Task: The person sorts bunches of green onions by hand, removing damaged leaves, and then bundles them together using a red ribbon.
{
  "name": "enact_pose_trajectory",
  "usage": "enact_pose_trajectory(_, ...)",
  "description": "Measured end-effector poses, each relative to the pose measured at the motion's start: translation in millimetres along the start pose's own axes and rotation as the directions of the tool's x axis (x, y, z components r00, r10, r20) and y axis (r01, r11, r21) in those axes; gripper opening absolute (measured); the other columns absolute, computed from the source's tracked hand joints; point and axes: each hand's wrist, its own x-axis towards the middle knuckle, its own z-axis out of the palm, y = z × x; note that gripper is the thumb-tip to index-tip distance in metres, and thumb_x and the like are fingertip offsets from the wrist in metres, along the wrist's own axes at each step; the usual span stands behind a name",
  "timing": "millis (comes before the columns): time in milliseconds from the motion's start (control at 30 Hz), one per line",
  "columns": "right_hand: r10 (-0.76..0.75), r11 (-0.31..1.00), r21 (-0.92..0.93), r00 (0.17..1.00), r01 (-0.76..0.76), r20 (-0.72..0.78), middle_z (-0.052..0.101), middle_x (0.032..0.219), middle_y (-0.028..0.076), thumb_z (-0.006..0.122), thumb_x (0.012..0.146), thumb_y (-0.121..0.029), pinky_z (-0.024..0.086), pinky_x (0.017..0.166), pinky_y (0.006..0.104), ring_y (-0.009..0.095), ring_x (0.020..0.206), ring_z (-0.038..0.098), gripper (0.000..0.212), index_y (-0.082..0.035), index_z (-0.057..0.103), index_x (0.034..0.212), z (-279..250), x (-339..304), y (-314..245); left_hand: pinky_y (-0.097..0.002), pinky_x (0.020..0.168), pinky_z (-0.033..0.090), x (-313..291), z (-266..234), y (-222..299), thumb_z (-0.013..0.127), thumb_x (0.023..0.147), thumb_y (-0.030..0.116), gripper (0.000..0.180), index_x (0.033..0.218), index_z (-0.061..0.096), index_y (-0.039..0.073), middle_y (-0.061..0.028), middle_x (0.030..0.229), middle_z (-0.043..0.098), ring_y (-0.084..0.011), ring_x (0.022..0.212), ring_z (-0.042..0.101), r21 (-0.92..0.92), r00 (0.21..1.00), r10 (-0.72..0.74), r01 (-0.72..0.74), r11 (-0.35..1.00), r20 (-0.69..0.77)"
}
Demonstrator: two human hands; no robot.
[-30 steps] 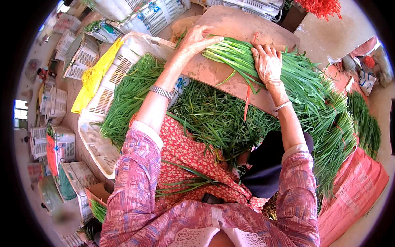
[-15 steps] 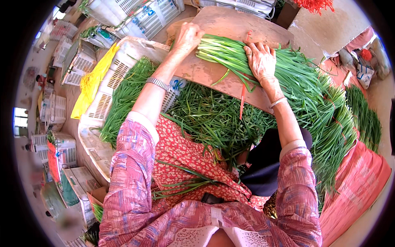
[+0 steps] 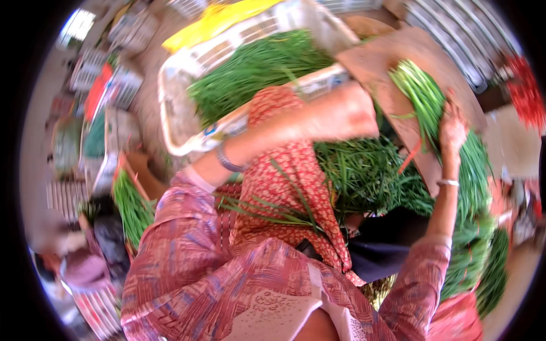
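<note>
Right hand (image 3: 453,128): back up, fingers fairly straight, laid over the green leafy bundle (image 3: 421,94) and touching it; not wrapped round it. Bundle lies on the brown counter (image 3: 412,48), pale stem ends toward the far left, leaves running back under the hand toward the right side. Red strip (image 3: 413,154) hangs at the counter's near edge, beside the bundle.

Left hand (image 3: 355,111): motion-blurred, between the white crate (image 3: 175,131) and the counter's left edge. Can't tell how far open it is or if it has hold of anything. Watch-type metal band (image 3: 227,159) on that wrist, pale bangle (image 3: 448,182) on the right.

Crate holds long greens (image 3: 256,74); yellow sheet (image 3: 222,24) over its far side. Loose leaves (image 3: 369,179) heaped below the counter. More bundles (image 3: 469,256) stacked at right, near a red sack (image 3: 455,324).
</note>
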Motion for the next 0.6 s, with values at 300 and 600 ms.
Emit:
enact_pose_trajectory(300, -0.223, 0.927, 0.276, 0.964, 0.255, -0.144, 0.06, 0.126, 0.015, 0.057, 0.097, -0.034, 0.049, 0.093, 0.0447, 0.033, 0.114, 0.059, 0.042, -0.023, 0.053, 0.137, -108.0, 38.4, -44.6, -0.0307, 0.075, 0.055, -165.6, -16.7, -7.8, 0.074, 0.085, 0.016, 0.014, 0.092, 0.073, 0.004, -0.0071, 0.087, 0.071, -0.0181, 0.08, 0.068, -0.202, 0.874, -0.259, 0.19, 0.961, -0.411)
enact_pose_trajectory(600, -0.337, 0.536, 0.839, 0.935, 0.098, 0.107, 0.071, 0.09, 0.011, 0.059, 0.094, -0.011, 0.053, 0.072, 0.03, 0.018, 0.079, 0.066, 0.016, -0.004, 0.067, 0.106, -101.2, -7.9, -259.0, -0.0297, 0.081, 0.048, -229.2, -92.4, -112.6, 0.067, 0.091, 0.023, 0.023, 0.106, 0.069, 0.005, -0.006, 0.099, 0.068, -0.0166, 0.092, 0.063, -0.133, 0.597, -0.539, 0.588, 0.798, -0.594)
